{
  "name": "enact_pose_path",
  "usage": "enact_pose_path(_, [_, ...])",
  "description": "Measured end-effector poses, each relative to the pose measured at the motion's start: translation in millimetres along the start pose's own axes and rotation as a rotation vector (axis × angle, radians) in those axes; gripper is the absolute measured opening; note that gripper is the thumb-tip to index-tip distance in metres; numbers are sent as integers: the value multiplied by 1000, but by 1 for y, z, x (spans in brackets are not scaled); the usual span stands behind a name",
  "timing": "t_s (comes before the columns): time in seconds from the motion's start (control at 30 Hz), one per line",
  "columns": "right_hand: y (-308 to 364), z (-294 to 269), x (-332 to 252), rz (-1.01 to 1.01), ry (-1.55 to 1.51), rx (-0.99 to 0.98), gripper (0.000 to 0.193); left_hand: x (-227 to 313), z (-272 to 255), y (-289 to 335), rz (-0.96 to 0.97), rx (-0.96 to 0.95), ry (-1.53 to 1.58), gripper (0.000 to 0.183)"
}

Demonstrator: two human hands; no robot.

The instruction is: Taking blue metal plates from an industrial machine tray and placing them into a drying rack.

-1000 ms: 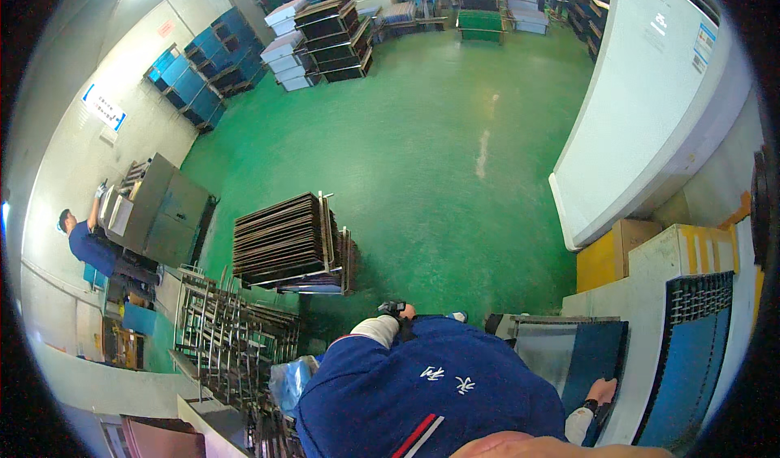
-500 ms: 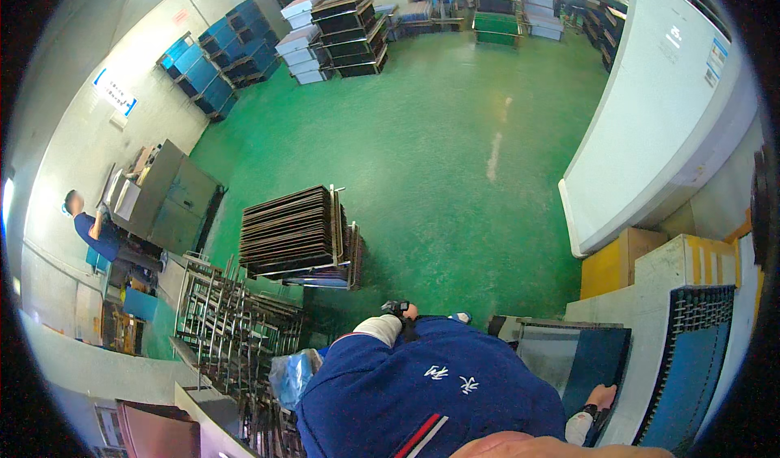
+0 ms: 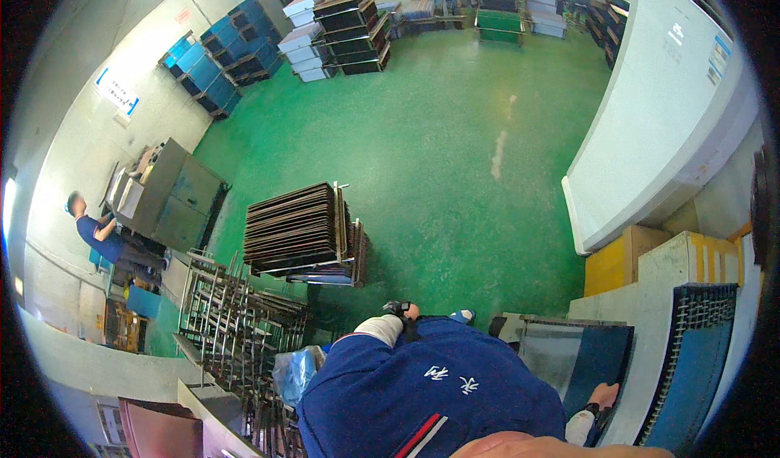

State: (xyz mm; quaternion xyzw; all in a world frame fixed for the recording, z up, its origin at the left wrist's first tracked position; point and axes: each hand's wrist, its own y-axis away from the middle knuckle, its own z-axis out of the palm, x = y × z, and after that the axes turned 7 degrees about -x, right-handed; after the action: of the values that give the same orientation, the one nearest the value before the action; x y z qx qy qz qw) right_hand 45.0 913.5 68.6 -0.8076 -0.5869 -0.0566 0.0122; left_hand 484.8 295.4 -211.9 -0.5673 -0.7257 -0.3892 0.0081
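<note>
At the near right, a panel (image 3: 597, 360) is seen beside the wearer's body, its left part pale and its right part dark blue. The right hand (image 3: 603, 395) is set at the panel's right edge, with the fingers bent; whether the edge is gripped or only touched cannot be told. The left hand (image 3: 411, 312) is held in front of the body, well apart from the panel. Its fingers are mostly hidden, so whether they are spread, closed or wrapped around something cannot be told. A black device (image 3: 396, 308) is worn on the left wrist.

Much of the near centre is filled by a navy shirt (image 3: 422, 377). To its left, a bluish plastic bag (image 3: 296, 374) is seen beside tangled metal frames (image 3: 244, 303). Beyond these, thin dark trays (image 3: 292, 226) are stacked on the green floor (image 3: 422, 133). At the far left, a co-worker (image 3: 101, 243) is seen beside a grey cabinet (image 3: 183, 202). On the right, a yellow-sided box (image 3: 605, 264) is placed near a tall white unit (image 3: 642, 108). Dark crates (image 3: 353, 31) are piled at the far side.
</note>
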Motion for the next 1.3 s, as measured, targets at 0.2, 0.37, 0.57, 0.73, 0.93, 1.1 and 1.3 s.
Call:
enact_pose_path(0.2, [14,-25,-10,21,-35,-74,39,5,-3,-5,-180,2,-65,19])
enact_pose_path(0.37, [23,-48,-25,13,-111,-122,31,13,-5,-8,-224,-16,-51,20])
enact_pose_path(0.57, [20,-39,-20,73,-82,-72,32,7,-6,-12,-181,-52,82,20])
enact_pose_path(0.73, [21,-33,-18,61,-69,-76,35,4,-7,-9,-161,-62,188,19])
enact_pose_path(0.93, [16,-20,-12,50,-73,-4,34,0,-12,-8,-154,-69,214,19])
enact_pose_path(1.1, [16,-21,-17,52,-84,3,27,-3,-14,-6,-150,-75,201,18])
enact_pose_path(1.3, [13,-12,-13,54,-82,56,24,-5,-17,-8,-134,-81,195,18])
